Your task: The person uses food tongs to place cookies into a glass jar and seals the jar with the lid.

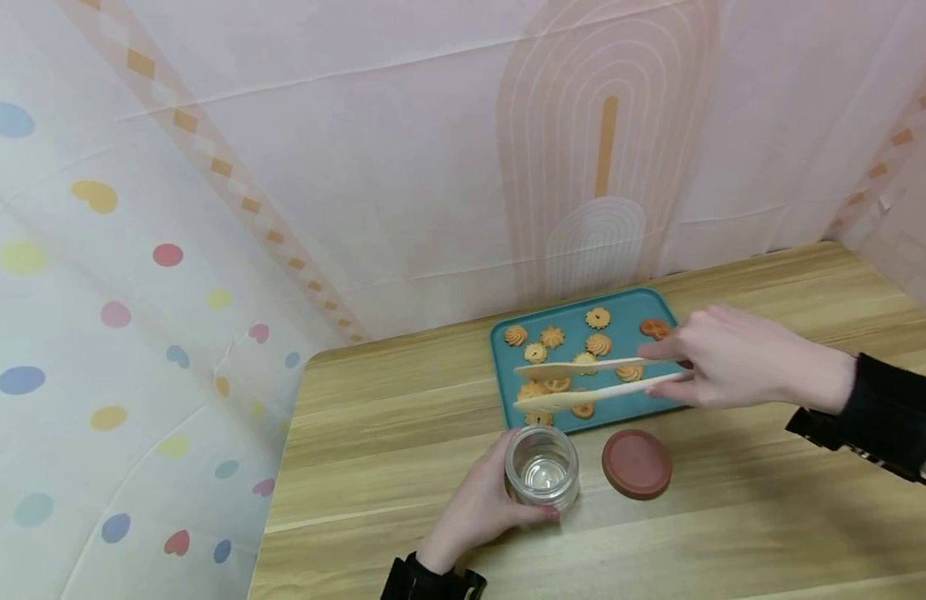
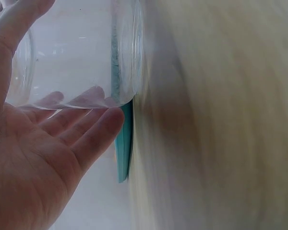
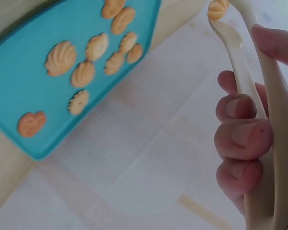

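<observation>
My left hand is wrapped round a clear glass jar, which has no lid on it and stands upright near the tray's front edge. In the left wrist view, fingers lie along the wall of the jar. My right hand grips cream-coloured tongs above a teal tray of cookies. A ridged cookie shows between the tongs' tips in the right wrist view. Several cookies, swirled, flower-shaped and ring-shaped, lie on the tray, some hidden behind the tongs.
A round reddish-brown lid lies on the wooden table, right of the jar and in front of the tray. A patterned cloth backdrop hangs along the table's back and left edges.
</observation>
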Demonstrator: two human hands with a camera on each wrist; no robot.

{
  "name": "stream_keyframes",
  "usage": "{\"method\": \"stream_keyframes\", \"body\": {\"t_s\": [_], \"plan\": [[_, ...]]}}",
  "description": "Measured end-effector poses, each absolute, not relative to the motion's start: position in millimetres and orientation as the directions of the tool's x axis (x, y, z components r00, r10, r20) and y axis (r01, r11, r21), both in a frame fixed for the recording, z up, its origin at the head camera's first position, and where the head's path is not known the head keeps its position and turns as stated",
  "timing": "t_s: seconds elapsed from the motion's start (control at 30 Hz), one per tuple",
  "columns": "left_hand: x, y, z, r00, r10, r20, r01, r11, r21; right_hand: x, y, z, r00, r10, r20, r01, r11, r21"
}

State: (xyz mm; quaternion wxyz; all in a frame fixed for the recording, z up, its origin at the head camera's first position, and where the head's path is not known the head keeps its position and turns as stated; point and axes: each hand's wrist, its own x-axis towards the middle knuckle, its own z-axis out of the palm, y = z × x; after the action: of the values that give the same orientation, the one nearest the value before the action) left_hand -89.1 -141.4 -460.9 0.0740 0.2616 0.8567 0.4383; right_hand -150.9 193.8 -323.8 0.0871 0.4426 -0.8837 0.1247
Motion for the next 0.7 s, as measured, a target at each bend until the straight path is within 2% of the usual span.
{"method": "stream_keyframes", "body": {"t_s": [0.17,0.33,0.47,0.7], "plan": [[-89,-142,-461,-0.859,0.505,0.082,0.372,0.505,0.779,-132,194,-315,-0.573,-0.772,0.273,-0.818,0.555,-0.148],[-90,-143,-462,-0.865,0.498,0.063,0.356,0.521,0.776,-118,190,-313,-0.567,-0.796,0.214,-0.824,0.542,-0.164],[-90,-143,-462,-0.864,0.499,0.065,0.356,0.517,0.778,-112,188,-314,-0.569,-0.804,0.173,-0.821,0.544,-0.175],[-90,-142,-461,-0.865,0.499,0.049,0.341,0.514,0.787,-109,186,-314,-0.559,-0.81,0.178,-0.829,0.542,-0.137]]}}
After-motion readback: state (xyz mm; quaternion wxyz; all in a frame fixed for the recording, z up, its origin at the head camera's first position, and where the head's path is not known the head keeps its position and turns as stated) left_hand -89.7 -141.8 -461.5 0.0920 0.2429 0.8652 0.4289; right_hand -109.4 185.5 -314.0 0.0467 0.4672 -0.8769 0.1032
